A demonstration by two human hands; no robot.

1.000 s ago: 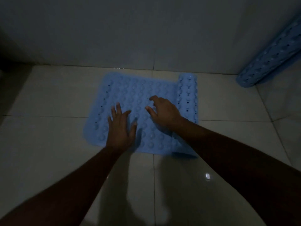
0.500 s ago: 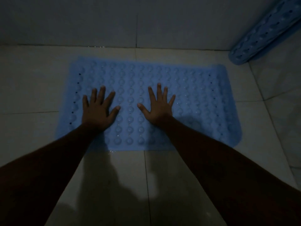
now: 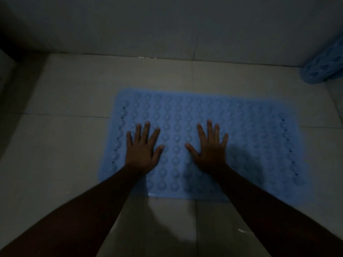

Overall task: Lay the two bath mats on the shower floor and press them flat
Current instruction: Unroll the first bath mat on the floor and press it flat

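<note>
A dim shower floor [image 3: 65, 145] of pale tiles, seen from above through my own eyes. One blue bath mat [image 3: 241, 145] lies unrolled on it, long side running left to right, its far edge short of the wall [image 3: 167, 25]. Rows of round bumps cover it, with a line of small dark holes down each short end.

My left hand [image 3: 142, 152] and my right hand [image 3: 209, 152] both rest palm down on the mat, fingers spread wide, thumbs pointing toward each other with a few rows of bumps between them. Neither grip is closed on anything; both hands are flat and open, pressing.

The hands sit on the left and middle part of the mat. The right part has no hand on it, and in this light I cannot tell whether it lies fully flat.

To press well, I judge I should lean weight through the heels of my palms, then walk both hands outward toward the right end and the corners, so trapped air escapes at the edges and the mat seats itself on the tile. The floor looks glossy, perhaps wet, so I should push straight down rather than sideways or the mat may slide.

The second mat [image 3: 323, 71] is at the far right, rolled up against the wall, partly out of view and not yet laid.
</note>
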